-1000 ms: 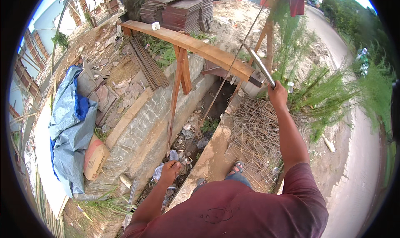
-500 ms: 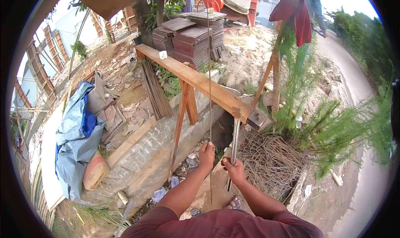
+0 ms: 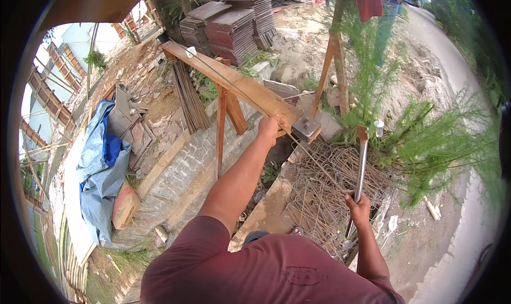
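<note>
My left hand (image 3: pixel 269 130) is closed around a thin steel rod (image 3: pixel 315 159) at the near end of a long wooden beam (image 3: pixel 234 80). The rod lies slanting along the beam and sticks out past its end, over a heap of bent steel rods (image 3: pixel 332 189). A dark metal plate with pins (image 3: pixel 307 127) is fixed on the beam end, just right of this hand. Off to the right, my right hand (image 3: pixel 359 210) grips a silver metal bar (image 3: pixel 362 163) that stands nearly upright and has a rusty head at its top.
Wooden legs (image 3: pixel 221 123) prop the beam above a ditch beside a concrete wall (image 3: pixel 186 155). A bundle of straight rods (image 3: pixel 186 99) leans at its far end. Stacked tiles (image 3: pixel 231 32) stand behind, a blue tarp (image 3: pixel 98 176) lies left, and a feathery green plant (image 3: pixel 426 139) spreads right.
My left hand has moved forward to the beam end, and the rod has gone from upright to lying along the beam. The right hand has carried the metal bar off the beam to the right.
</note>
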Action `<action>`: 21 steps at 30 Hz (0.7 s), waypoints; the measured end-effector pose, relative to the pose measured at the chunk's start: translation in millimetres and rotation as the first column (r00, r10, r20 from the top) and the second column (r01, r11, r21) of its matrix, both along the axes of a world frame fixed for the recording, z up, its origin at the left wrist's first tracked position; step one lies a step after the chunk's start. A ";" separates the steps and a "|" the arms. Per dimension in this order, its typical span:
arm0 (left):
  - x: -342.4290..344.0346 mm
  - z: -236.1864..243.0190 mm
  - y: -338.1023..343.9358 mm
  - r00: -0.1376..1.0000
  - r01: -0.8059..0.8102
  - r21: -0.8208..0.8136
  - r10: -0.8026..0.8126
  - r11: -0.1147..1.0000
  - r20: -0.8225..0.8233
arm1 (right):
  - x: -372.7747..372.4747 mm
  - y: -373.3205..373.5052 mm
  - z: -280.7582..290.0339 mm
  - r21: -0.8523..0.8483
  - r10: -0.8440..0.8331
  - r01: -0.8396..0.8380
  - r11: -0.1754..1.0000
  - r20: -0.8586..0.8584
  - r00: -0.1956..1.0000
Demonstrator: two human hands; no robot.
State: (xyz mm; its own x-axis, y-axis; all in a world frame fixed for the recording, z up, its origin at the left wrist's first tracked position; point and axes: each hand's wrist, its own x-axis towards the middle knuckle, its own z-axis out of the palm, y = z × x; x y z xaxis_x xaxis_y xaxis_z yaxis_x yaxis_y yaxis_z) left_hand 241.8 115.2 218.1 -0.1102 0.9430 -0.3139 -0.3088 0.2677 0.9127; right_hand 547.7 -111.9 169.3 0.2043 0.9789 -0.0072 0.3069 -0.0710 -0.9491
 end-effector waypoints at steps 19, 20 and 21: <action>172.1 -136.0 20.3 0.939 0.342 -0.349 -0.323 0.872 0.115 | 181.2 -13.0 -58.7 0.175 -0.201 0.114 0.978 0.631 0.749; 182.6 -127.4 12.0 0.935 0.353 -0.356 -0.318 0.865 0.155 | 186.2 -17.1 -60.2 0.174 -0.210 0.126 0.977 0.645 0.735; 181.9 -139.7 11.7 0.935 0.354 -0.347 -0.315 0.869 0.164 | 187.0 -18.2 -60.6 0.092 -0.182 0.160 0.983 0.640 0.747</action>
